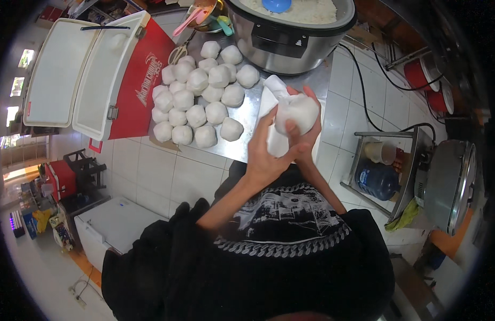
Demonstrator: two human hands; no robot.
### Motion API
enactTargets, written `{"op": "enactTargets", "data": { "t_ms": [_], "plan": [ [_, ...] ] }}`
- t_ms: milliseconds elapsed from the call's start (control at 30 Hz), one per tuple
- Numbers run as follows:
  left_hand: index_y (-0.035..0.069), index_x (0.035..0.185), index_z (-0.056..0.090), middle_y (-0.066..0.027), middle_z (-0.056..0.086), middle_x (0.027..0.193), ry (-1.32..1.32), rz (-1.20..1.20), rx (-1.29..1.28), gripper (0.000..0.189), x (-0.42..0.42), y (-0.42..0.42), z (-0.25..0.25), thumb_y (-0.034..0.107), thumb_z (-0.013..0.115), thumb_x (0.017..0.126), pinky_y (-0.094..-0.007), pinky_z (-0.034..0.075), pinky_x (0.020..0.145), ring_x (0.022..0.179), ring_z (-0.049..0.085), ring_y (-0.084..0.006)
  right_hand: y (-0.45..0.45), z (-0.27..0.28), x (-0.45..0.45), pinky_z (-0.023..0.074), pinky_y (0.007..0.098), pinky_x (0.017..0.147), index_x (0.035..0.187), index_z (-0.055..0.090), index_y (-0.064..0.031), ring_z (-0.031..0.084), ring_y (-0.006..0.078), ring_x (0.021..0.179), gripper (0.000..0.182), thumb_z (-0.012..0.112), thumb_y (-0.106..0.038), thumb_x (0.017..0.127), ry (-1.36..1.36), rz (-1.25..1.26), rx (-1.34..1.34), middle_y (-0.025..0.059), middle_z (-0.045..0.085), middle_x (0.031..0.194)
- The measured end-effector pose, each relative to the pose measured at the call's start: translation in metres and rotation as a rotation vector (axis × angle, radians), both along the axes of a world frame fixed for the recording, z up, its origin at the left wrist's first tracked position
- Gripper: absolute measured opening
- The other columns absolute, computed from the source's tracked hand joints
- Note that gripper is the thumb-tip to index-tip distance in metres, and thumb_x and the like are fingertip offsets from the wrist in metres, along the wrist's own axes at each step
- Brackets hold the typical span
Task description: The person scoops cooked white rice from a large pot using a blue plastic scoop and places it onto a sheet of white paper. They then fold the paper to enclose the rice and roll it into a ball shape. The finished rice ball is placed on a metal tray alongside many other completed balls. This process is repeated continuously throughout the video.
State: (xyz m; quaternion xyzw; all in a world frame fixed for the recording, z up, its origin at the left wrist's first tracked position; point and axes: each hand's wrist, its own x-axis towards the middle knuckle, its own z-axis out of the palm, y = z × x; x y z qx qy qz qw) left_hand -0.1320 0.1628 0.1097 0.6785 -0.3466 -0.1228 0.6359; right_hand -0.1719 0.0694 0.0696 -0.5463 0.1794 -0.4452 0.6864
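Both of my hands are around a white paper-wrapped ball (pixel 299 110) in front of my chest. My left hand (pixel 265 148) cups its near left side, with the thumb stretched across below it. My right hand (pixel 307 142) grips the right side, fingers curled over the far edge and thumb on the near face. Under the hands lie white paper sheets (pixel 276 142), with a folded piece (pixel 273 90) just beyond. Several similar wrapped balls (pixel 196 116) are grouped and partly stacked on the metal table (pixel 241 148) to the left. What is inside the wraps is hidden.
A large rice cooker (pixel 267 52) with white rice and a blue scoop (pixel 276 5) stands at the table's back. An open red cooler box (pixel 141 80) is at the left, with scissors (pixel 178 52) beside it. Cables (pixel 362 92) run over the floor to the right.
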Motion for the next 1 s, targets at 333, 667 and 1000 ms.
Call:
{"op": "enactTargets", "data": {
  "t_ms": [333,667,1000],
  "plan": [
    [-0.001,0.113,0.05,-0.0171,0.052,0.112,-0.019,-0.105,0.102,0.065,0.017,-0.003,-0.006,0.022,0.082,0.062,-0.0368,0.042,0.089,0.105,0.053,-0.0297,-0.014,0.016,-0.012,0.0485,0.0354,0.084,0.14,0.007,-0.0028,0.06,0.0261,0.094,0.112,0.085,-0.012,0.06,0.132,-0.048,-0.403,0.0193,0.059,0.104],
    [-0.003,0.091,0.064,-0.0165,0.064,0.071,0.589,0.067,0.691,0.043,0.069,0.044,-0.097,0.039,0.056,0.088,-0.0327,0.049,0.06,0.066,0.063,-0.0224,0.041,-0.015,0.017,0.0366,0.0442,0.099,0.141,0.016,-0.0044,0.045,0.041,0.119,0.098,0.077,-0.014,0.065,0.786,0.626,-0.265,0.0268,0.039,0.134],
    [0.004,0.11,0.054,-0.0092,0.063,0.093,1.386,0.085,0.157,0.046,0.191,0.099,-0.146,0.045,0.053,0.089,-0.0372,0.056,0.073,0.081,0.066,-0.0201,-0.103,0.136,0.122,0.0431,0.0375,0.092,0.128,0.046,-0.0121,0.059,0.0251,0.105,0.058,0.071,-0.02,0.076,0.805,0.269,-0.661,0.0132,0.061,0.113]
  ]
}}
